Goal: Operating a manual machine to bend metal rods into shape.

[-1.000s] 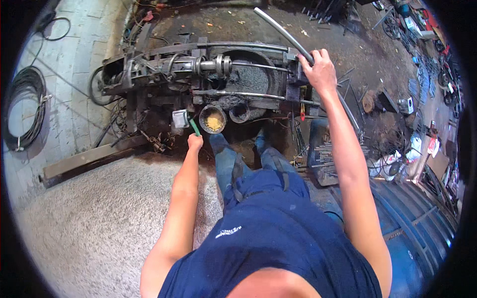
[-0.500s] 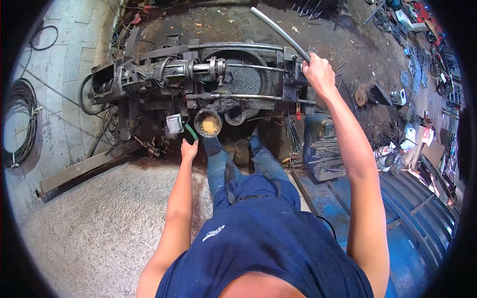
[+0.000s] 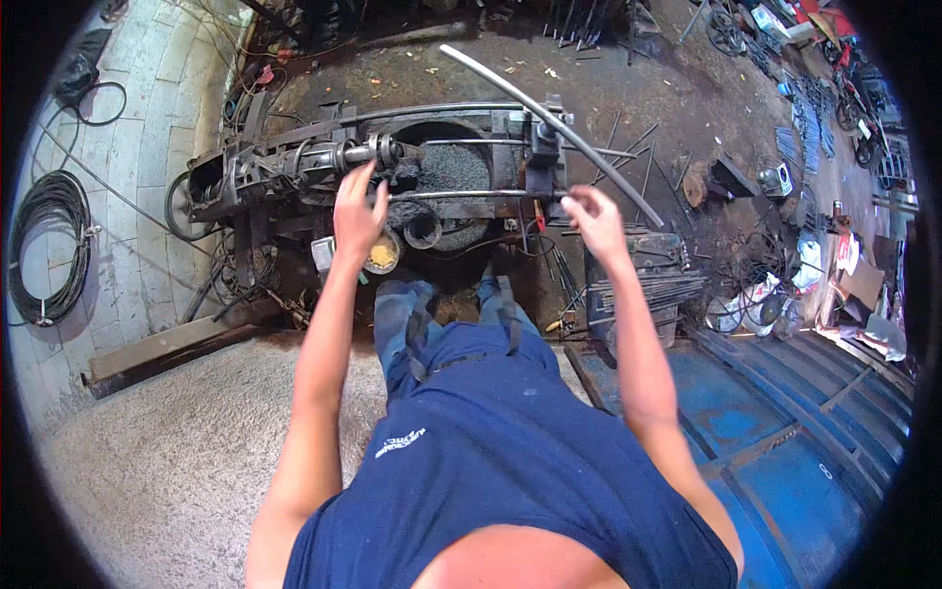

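My left hand (image 3: 360, 214) is raised over the near side of a greasy metal machine (image 3: 343, 157), close to its round coupling. Its fingers are apart with nothing in them. At the machine's right end, my right hand (image 3: 596, 224) is empty, its fingers loosely bent and slightly blurred. Beyond and right of it, a long grey metal pipe (image 3: 549, 120) slants over the end block; its curve may come from the lens. Below my left hand stand a round pot with yellow stuff (image 3: 382, 257), a dark round pot (image 3: 423, 232) and a pale square container (image 3: 323, 253).
A round tub of grey grit (image 3: 456, 167) sits beneath the machine's rails. To the right lies a stack of thin rods (image 3: 648, 290), near a blue metal panel (image 3: 731, 422). A coil of black hose (image 3: 49, 250) rests on paving at left; a beam (image 3: 177, 339) lies nearer.
My right hand has let go of the pipe and come down toward me. My left hand has left the green-handled thing by the pots and moved up over the machine.
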A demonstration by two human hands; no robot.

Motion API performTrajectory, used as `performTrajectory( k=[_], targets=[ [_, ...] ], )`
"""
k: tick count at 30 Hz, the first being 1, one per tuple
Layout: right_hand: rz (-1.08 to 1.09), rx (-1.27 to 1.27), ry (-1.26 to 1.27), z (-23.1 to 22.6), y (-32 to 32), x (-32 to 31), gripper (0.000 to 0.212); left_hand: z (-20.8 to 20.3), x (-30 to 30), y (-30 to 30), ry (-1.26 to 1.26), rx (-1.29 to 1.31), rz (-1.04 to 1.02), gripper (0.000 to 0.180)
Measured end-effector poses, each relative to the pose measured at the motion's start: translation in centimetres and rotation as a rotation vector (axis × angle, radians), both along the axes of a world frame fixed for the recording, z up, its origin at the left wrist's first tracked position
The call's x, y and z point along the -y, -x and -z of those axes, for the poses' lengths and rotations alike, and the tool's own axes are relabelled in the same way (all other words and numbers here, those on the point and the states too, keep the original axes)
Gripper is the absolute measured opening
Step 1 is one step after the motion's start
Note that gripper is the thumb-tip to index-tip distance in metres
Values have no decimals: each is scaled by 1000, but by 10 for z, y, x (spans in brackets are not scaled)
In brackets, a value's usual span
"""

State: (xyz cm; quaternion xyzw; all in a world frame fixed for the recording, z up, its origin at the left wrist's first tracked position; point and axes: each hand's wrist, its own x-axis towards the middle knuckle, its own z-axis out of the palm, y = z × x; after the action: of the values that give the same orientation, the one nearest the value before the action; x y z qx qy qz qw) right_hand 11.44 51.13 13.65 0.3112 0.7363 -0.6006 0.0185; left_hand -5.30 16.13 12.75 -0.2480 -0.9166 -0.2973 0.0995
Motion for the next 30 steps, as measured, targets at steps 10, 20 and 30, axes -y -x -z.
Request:
performTrajectory(
  k=[10,20,30],
  targets=[
    [1119,-653,1178,42,6,-69,23,-27,-203,172,564,-336,598,56],
    [1446,-893,1115,75,33,-102,50,6,-231,183,647,-128,656,23],
    [1072,-625,1115,85,107,-184,48,15,-177,93,575,-77,199,20]
  ],
)
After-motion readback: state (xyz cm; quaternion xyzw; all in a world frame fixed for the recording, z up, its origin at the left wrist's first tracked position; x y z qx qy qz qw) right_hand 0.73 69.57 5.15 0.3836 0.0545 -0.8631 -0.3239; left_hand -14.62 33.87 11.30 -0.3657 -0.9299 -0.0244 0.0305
